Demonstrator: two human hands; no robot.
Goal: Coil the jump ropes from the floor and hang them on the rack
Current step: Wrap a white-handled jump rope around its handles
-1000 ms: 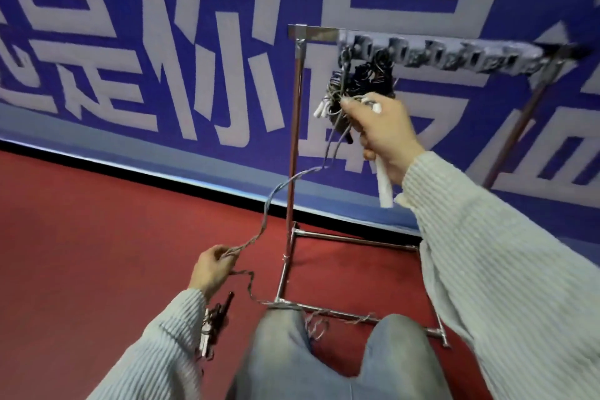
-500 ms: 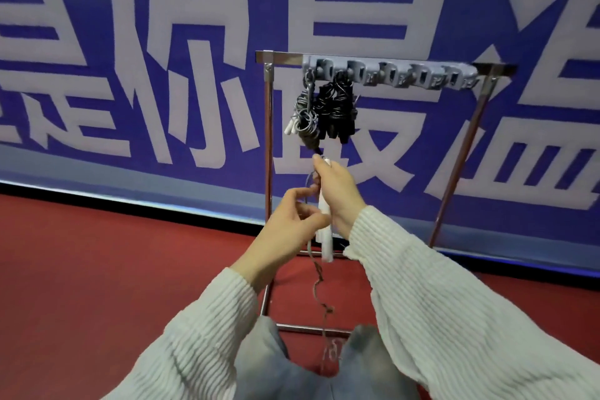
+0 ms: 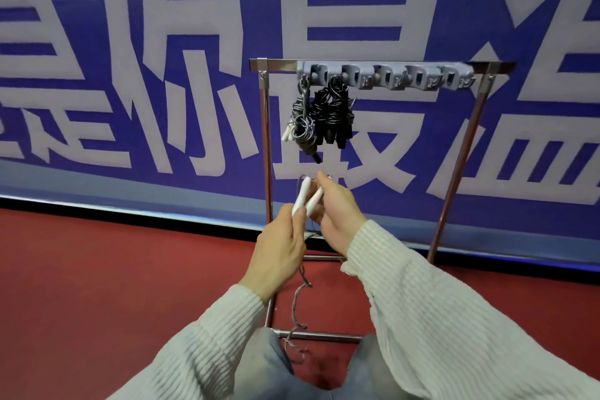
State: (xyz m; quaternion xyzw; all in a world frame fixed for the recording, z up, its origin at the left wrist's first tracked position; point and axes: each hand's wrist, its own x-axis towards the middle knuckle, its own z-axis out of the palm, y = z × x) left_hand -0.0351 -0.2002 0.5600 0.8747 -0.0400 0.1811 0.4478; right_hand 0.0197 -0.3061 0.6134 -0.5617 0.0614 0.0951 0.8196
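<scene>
A steel rack (image 3: 267, 153) stands against the blue wall, with a grey hook strip (image 3: 386, 75) along its top bar. Coiled ropes (image 3: 319, 118), one grey with white handles and the others black, hang from the leftmost hooks. In front of the rack, below those coils, my left hand (image 3: 281, 250) holds one white handle (image 3: 300, 194) and my right hand (image 3: 336, 214) holds the other white handle (image 3: 315, 199). The two handles lie side by side, tips up. The grey cord (image 3: 297, 302) of this rope dangles from my hands to the floor between my knees.
A red floor (image 3: 113, 286) runs to the blue banner wall (image 3: 146, 58) with large white characters. The rack's base bars (image 3: 319, 336) lie on the floor just ahead of my knees. Most hooks to the right on the strip carry nothing.
My left hand rose from the floor with the cord and now holds a second white handle beside the one in my right hand. My right hand dropped from the hanging coils.
</scene>
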